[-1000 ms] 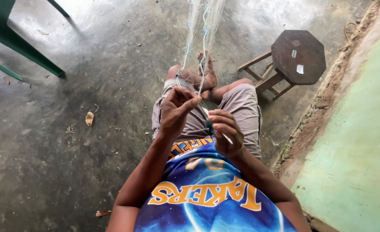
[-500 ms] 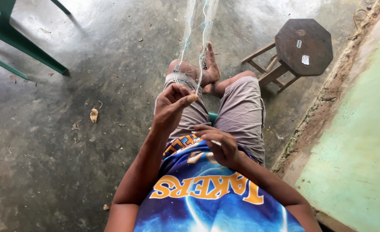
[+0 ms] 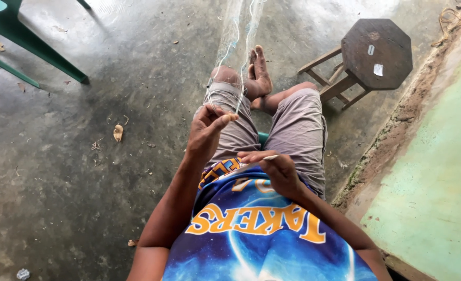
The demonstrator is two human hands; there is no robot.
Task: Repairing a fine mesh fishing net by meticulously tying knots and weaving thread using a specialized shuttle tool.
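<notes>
I sit with crossed legs above a concrete floor. My left hand (image 3: 205,132) is raised over my left thigh and pinches the near end of a pale, thin fishing net (image 3: 239,39) that stretches away toward the top of the view, past my bare feet. My right hand (image 3: 273,170) is lower, close to my chest, with its fingers closed on a slim white netting needle (image 3: 266,158) that points left. A fine line between the needle and the net is too thin to make out.
A dark octagonal wooden stool (image 3: 375,53) stands at the right beyond my knee. Green chair legs (image 3: 30,47) stand at the top left. A raised green ledge (image 3: 439,171) runs along the right. Dry leaves (image 3: 118,132) lie on the floor.
My right hand has pulled the needle down and back from the net toward my chest. My left hand has stayed up at the net's end.
</notes>
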